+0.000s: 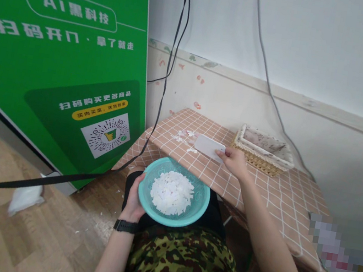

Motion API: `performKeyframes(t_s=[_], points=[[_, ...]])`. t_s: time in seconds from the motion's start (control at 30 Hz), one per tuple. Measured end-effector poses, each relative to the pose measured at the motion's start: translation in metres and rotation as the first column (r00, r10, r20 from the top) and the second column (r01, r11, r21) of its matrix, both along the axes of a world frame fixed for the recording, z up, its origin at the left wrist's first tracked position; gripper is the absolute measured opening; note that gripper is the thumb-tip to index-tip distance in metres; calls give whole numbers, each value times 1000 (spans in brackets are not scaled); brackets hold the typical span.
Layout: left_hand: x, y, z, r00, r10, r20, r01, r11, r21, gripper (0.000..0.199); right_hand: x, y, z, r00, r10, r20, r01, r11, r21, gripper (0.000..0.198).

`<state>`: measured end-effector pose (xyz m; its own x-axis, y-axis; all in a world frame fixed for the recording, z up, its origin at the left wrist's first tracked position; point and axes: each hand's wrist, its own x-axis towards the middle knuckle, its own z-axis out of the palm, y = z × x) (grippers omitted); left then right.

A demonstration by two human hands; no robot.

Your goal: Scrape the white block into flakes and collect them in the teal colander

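A flat white board (209, 147) is held low over the table (226, 180), its far end right beside a scatter of white scraps (181, 136) near the front edge; whether it touches the cloth is hard to tell. The right hand (233, 159) grips the board by its near corner, thumb on the upper face. Below and to the left, over the person's lap, is a turquoise colander (199, 199), tilted a little, its upper rim close by the table edge. Inside it lies a heap of white pieces (172, 193), thin and jumbled together. The left hand (134, 200) holds the colander by the left side of its rim, and a black watch (126, 226) circles that wrist. The person wears a camouflage shirt (184, 266). The table has a brown cloth with white checked lines, and behind the right hand stands a wicker basket (257, 160) with a patterned lining. A grey cable (268, 74) hangs down the wall (321, 48) behind. To the left rises a green cabinet (59, 55) with white lettering and a square code, crossed low down by a black strap (66, 178). A white bag (26, 199) lies on the wood-patterned floor (45, 243) beside its base.
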<state>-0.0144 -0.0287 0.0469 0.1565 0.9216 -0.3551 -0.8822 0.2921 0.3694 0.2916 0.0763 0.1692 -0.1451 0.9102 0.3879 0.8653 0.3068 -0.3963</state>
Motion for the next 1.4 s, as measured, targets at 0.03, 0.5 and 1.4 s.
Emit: performKeyframes(t_s=[0.03,0.5,1.4], points=[[0,0,0,1000,0,-4,0,1000,1,29,-2,1,0,1000,19,9,-19,1000,-3,43],[0,0,2,1000,1,11,-1,1000,-11,27,-8,4,3,994,100,-45,-103,993,-66,42],[10,-2,-12,999,-15,-51,4,979,-203,17,29,33,15,956,230,-183,-269,937,-223,43]])
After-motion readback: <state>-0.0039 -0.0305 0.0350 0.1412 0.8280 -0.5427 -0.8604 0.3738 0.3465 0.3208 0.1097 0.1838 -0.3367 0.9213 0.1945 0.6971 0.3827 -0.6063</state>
